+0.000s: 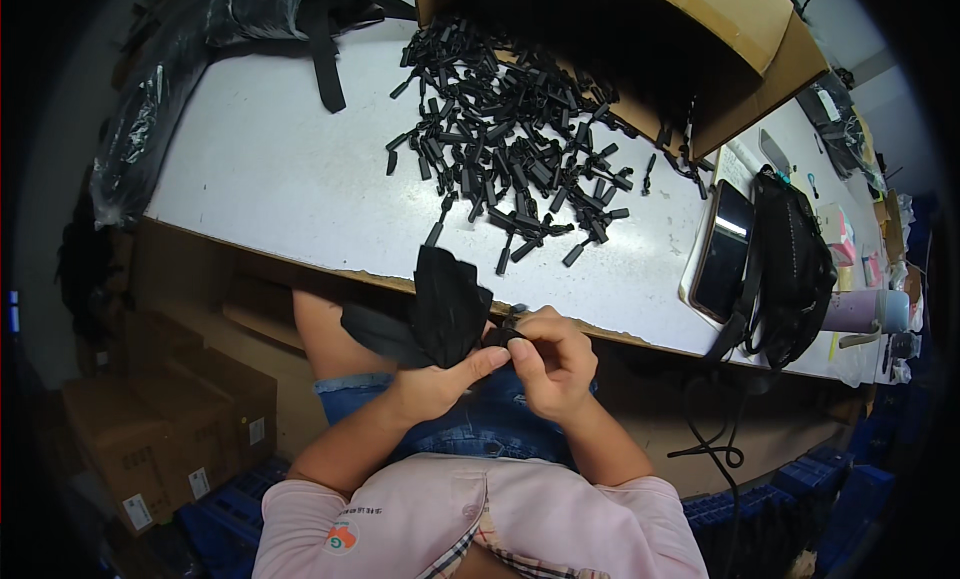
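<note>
- Currently, left hand (435, 387) grips black fabric (447, 304) over the lap (440, 439).
- Right hand (555, 367), just beside it, pinches a dark piece (504, 337) (kind unclear).
- Black pulls (520, 164) heaped on table (290, 169).

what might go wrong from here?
The left hand and right hand grip black material above the lap, off the table: if it slips, it may fall. Loose small black pieces lie scattered toward the table's front edge; a brushing forearm might sweep some off.
</note>
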`<state>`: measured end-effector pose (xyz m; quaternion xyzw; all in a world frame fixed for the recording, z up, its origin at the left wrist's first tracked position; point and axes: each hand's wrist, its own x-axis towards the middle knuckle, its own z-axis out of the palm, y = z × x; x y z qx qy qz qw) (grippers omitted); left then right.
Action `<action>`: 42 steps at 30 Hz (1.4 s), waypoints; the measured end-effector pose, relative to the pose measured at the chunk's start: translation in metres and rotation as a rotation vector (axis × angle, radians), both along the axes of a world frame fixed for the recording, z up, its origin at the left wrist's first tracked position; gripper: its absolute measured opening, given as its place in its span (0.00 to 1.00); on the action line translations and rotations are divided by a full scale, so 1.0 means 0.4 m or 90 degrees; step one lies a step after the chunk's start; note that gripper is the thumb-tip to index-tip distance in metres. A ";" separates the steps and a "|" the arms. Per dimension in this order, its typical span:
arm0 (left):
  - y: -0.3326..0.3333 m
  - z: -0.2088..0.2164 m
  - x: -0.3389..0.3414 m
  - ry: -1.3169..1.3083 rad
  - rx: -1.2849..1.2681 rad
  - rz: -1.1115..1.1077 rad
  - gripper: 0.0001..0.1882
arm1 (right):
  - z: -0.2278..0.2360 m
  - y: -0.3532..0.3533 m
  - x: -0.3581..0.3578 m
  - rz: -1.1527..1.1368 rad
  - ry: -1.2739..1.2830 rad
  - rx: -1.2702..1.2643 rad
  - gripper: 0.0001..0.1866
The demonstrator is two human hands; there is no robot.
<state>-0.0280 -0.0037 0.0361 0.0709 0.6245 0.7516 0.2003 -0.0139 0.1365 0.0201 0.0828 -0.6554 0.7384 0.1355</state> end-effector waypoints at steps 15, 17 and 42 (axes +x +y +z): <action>0.011 -0.004 0.011 0.062 -0.033 0.066 0.07 | 0.049 0.032 -0.021 -0.014 0.220 0.398 0.09; 0.006 -0.008 0.007 0.086 -0.047 0.038 0.08 | 0.055 0.036 -0.019 0.008 0.176 0.358 0.08; -0.013 -0.027 -0.007 -0.059 0.053 0.040 0.11 | 0.076 0.001 -0.029 -0.025 0.215 0.483 0.17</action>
